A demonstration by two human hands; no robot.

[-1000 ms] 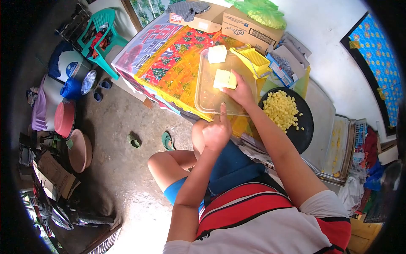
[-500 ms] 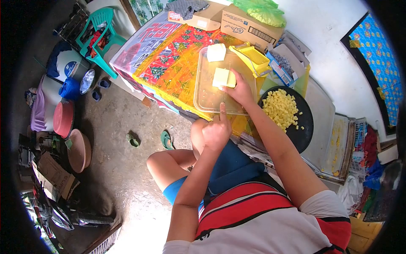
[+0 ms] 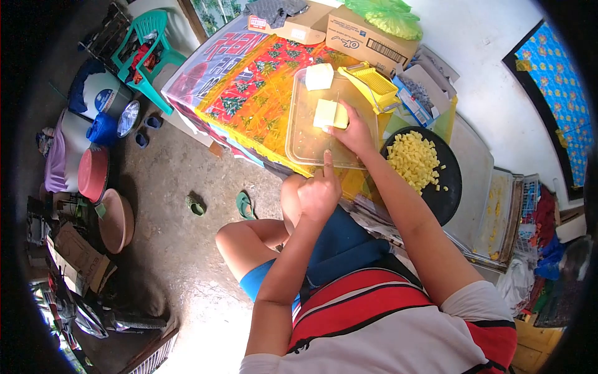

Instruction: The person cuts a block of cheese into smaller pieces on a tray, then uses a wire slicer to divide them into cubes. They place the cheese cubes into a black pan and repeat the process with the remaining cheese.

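On the patterned tablecloth (image 3: pixel 249 93) rests a clear plastic tray (image 3: pixel 298 134) holding two pale yellow blocks. My right hand (image 3: pixel 353 132) grips the nearer block (image 3: pixel 326 114), which has a cut portion at its right side. The other block (image 3: pixel 319 76) lies near the tray's far edge. My left hand (image 3: pixel 319 192) is closed at the tray's near edge, index finger stretched forward along what looks like a thin knife; its handle is hidden in my fist and its blade is faint. Many small yellow cubes (image 3: pixel 412 159) sit on a round black pan (image 3: pixel 450 196) to the right.
Behind the tray are a yellow slicer (image 3: pixel 372 87), a cardboard box (image 3: pixel 367 40), a green plastic bag (image 3: pixel 389 19) and an open blue-and-white box (image 3: pixel 414 103). A metal tray (image 3: pixel 470 181) lies right of the pan. Left on the floor stand a green chair (image 3: pixel 146 62) and basins (image 3: pixel 116 221).
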